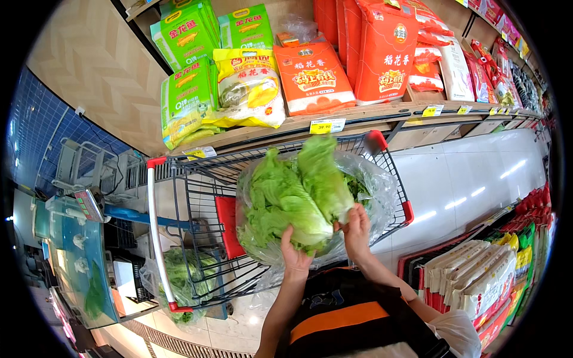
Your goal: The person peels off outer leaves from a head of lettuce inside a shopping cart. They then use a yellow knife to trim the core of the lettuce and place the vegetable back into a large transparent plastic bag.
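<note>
My left hand (295, 253) is at the base of a head of leafy lettuce (286, 197), its thumb and fingers around the pale stem end. In my right hand (357, 228) is the white base of a separate lettuce leaf or small bunch (323, 176), which stands up beside the head and looks slightly blurred. Both are above a large clear plastic bag (380, 179) full of greens, lying in a wire shopping cart (201, 232). Darker green leaves (357, 185) show inside the bag, behind my right hand.
A wooden shelf (385, 109) with bags of rice (313, 80) runs along the cart's far side. On the floor at left, another bag of greens (186, 273) rests near a platform scale (147, 217). Stacked white packages (474, 273) stand at lower right.
</note>
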The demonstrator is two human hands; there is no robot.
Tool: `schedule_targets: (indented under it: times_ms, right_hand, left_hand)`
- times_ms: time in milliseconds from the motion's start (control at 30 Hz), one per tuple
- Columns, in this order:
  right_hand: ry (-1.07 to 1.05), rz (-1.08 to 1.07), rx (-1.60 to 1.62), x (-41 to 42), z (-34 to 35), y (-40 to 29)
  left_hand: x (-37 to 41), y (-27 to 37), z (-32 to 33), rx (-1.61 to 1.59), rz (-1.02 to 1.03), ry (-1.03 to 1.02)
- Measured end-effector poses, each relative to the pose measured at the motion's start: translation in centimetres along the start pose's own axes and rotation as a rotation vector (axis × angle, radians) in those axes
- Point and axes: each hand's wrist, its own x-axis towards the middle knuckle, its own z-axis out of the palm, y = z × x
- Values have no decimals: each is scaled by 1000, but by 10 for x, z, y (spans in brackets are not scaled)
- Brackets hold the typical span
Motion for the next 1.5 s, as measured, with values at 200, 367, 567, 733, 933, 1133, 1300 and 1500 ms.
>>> schedule_targets:
  times_ms: [200, 367, 567, 733, 933, 1133, 1300, 1500]
  right_hand:
    - [-110, 43, -375, 26, -73, 10]
    - [-85, -396, -1512, 37, -140, 16]
    - [-289, -418, -1026, 28, -43, -47]
    - [-501, -538, -879, 21, 33, -56]
    - [-414, -570, -1005, 9, 41, -32]
    - [-425, -542, -830, 0, 39, -18]
    - [-563, -263, -520, 7, 25, -11]
    - [-511, 96, -117, 10, 5, -8]
  left_hand:
    - [4, 28, -23, -127, 62, -20]
    - [0, 38, -32, -147, 102, -39]
    - [-9, 35, -19, 4, 128, 4]
    - [-8, 33, -16, 32, 65, -91]
    - [-14, 33, -11, 137, 123, 4]
    - [-19, 32, -5, 189, 168, 77]
    - [-15, 35, -7, 80, 108, 7]
    - [-7, 33, -9, -55, 49, -6]
